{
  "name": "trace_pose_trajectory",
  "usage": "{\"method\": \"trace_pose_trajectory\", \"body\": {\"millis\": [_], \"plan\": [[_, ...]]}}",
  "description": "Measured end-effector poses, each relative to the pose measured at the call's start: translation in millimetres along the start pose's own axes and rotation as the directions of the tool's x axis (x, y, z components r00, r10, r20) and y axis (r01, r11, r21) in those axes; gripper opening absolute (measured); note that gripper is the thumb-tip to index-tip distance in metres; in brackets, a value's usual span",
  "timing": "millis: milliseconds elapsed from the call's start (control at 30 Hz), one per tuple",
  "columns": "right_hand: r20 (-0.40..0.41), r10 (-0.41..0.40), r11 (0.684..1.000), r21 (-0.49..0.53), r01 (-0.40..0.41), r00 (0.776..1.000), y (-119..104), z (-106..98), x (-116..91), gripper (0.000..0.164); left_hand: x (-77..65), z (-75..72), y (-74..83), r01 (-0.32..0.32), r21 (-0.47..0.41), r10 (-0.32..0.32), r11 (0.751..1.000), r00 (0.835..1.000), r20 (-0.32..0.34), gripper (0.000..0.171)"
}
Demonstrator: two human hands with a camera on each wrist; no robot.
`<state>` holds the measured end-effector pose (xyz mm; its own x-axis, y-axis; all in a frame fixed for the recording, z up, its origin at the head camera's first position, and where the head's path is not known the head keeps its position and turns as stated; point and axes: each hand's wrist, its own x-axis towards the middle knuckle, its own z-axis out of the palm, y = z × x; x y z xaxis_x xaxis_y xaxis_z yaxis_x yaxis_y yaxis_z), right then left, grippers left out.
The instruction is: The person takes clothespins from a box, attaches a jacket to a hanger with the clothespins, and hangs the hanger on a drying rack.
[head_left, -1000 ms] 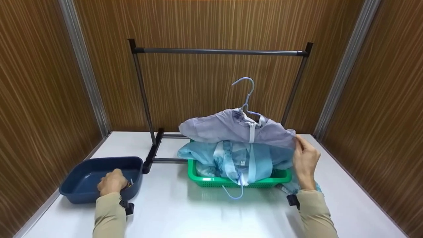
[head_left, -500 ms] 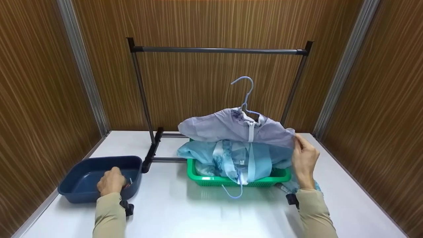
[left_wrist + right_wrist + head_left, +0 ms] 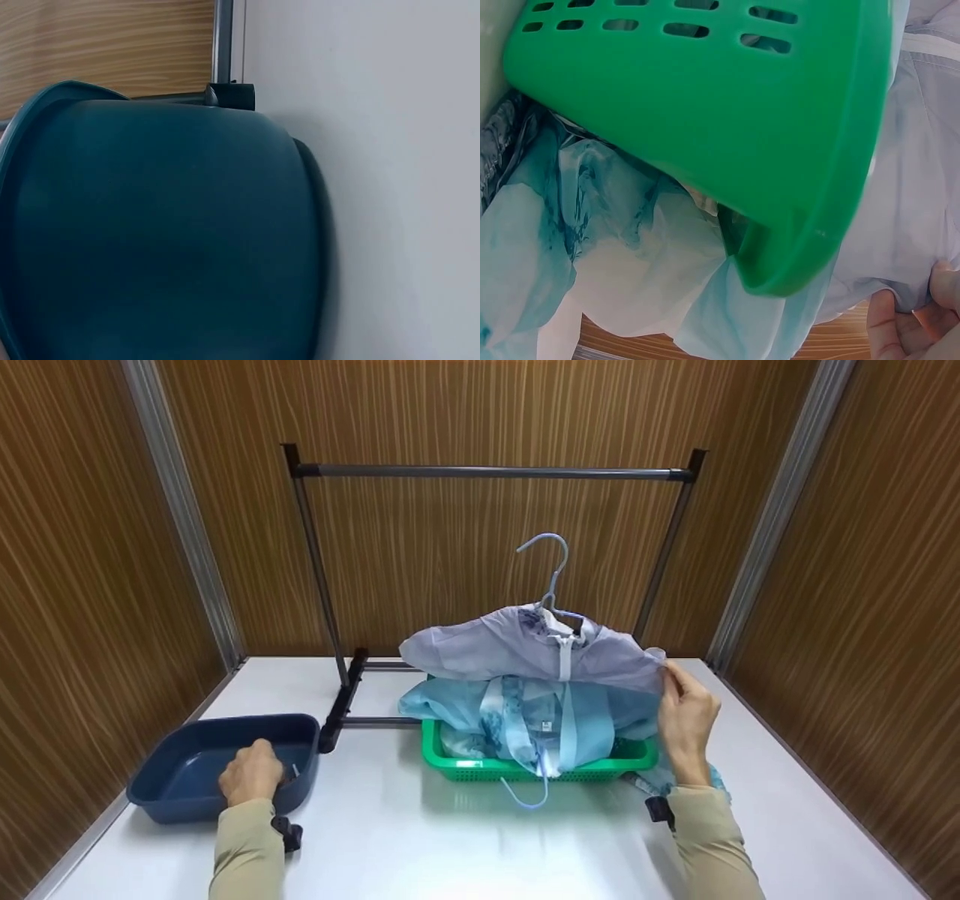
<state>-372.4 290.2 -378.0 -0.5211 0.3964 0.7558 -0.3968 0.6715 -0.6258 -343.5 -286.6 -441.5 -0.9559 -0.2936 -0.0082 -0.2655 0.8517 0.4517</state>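
Both tan cloth sleeves [image 3: 244, 847] reach up from btm of frame. L hand [image 3: 251, 772] dips in dark blue plastic tub [image 3: 184, 780], lower L; fingertips hidden, can't tell what it's got. R hand [image 3: 688, 720] pinches tip of thin lilac cloth jacket [image 3: 480, 649], mid-frame, on pale blue wire hanger [image 3: 553, 583], just above green plastic basket [image 3: 465, 766]. Flat white desk [image 3: 375, 825]; stripy brown wood-look walls [image 3: 465, 405] w/ grey metal corner strips [image 3: 182, 502].

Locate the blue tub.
In the head view, the tub sits at left on the table, beside the rack's foot, with the left hand in it.
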Motion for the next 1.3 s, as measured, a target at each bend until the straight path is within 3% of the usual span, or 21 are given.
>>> {"method": "trace_pose_trajectory", "body": {"millis": [133, 233, 400, 600, 800, 933, 1167, 1300], "plan": [[0.010, -0.004, 1.000, 0.003, 0.004, 1.000, -2.1, 0.6, 0.6, 0.020, -1.3, -0.1, -2.5, 0.000, -0.021, 0.000, 1.000, 1.000, -0.023, 0.023], [0.009, -0.004, 1.000, -0.006, 0.004, 1.000, -2.8, 0.0, 1.1, 0.020, -1.8, -0.5, 0.3, -0.027, -0.049, 0.022, 0.998, 0.994, -0.104, 0.016], [-0.001, -0.007, 1.000, -0.022, 0.007, 1.000, -2.9, -1.5, 2.1, 0.018, -1.3, -3.6, 14.2, -0.084, -0.119, 0.053, 0.989, 0.968, -0.246, 0.016], [0.001, 0.003, 1.000, -0.020, -0.003, 1.000, -2.9, -2.7, 2.7, 0.019, 0.9, -7.5, 26.0, -0.101, -0.189, 0.044, 0.977, 0.956, -0.289, 0.022], [0.010, 0.006, 1.000, -0.014, -0.006, 1.000, -3.7, -1.7, 2.4, 0.021, -0.3, -13.9, 34.9, -0.182, -0.229, 0.097, 0.956, 0.936, -0.339, 0.026], [0.009, 0.002, 1.000, -0.016, -0.001, 1.000, -3.9, -0.2, 2.2, 0.020, -2.9, -19.1, 50.2, -0.255, -0.276, 0.130, 0.927, 0.907, -0.401, 0.036], [0.004, 0.005, 1.000, -0.017, -0.005, 1.000, -2.5, 0.9, 0.1, 0.019, -8.8, -19.0, 84.5, -0.437, -0.304, 0.253, 0.846, 0.833, -0.492, 0.035], [-0.009, -0.003, 1.000, -0.020, 0.003, 1.000, -1.5, 0.5, -0.2, 0.018, -12.9, -16.2, 105.4, -0.493, -0.342, 0.287, 0.800, 0.815, -0.504, 0.026]]}}
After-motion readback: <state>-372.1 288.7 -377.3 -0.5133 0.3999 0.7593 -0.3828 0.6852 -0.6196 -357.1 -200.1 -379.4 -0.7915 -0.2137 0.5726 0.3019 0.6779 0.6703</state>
